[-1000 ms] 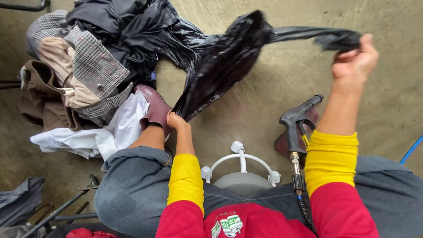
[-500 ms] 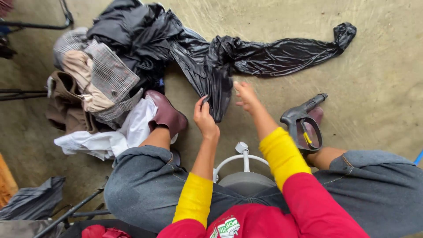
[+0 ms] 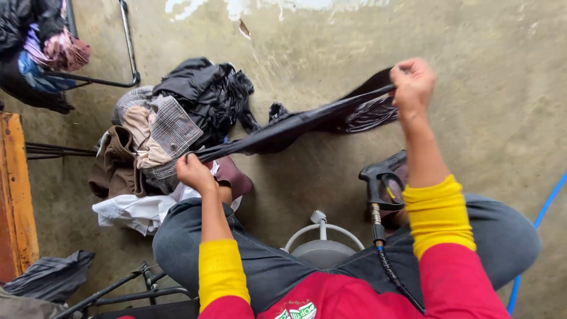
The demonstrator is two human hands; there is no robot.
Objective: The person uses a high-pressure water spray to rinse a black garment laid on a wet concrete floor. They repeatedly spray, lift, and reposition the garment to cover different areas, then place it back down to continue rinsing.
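A long black garment (image 3: 295,127), thin and glossy like wet or coated cloth, is hanging stretched in the air above the concrete floor (image 3: 472,71), running from low on the left up to the right in a taut, twisted band. It is looking light and completely limp, sagging wherever it is not being pulled, and its slick surface is likely making it slip through a loose hold, so the ends, bunched into a fist, seem the surest places to take it. The left hand (image 3: 194,171) is closing its grip on the lower end, fingers curled tightly around the gathered cloth just above the person's knee, with the forearm in its yellow cuff rising almost straight from the lap. The right hand (image 3: 412,82) is holding the upper end in a closed fist, knuckles turned away, the arm reaching well forward and raised, so the cloth's loose tail is bunching beside and below the wrist. Beneath the band a pile of clothes (image 3: 159,136), checked, brown, white and black, is lying on the floor near the left hand. Between the person's knees a grey round appliance with a white handle (image 3: 322,239) is sitting, and a black spray gun with its hose (image 3: 378,189) is resting by the right leg, well below the raised arm.
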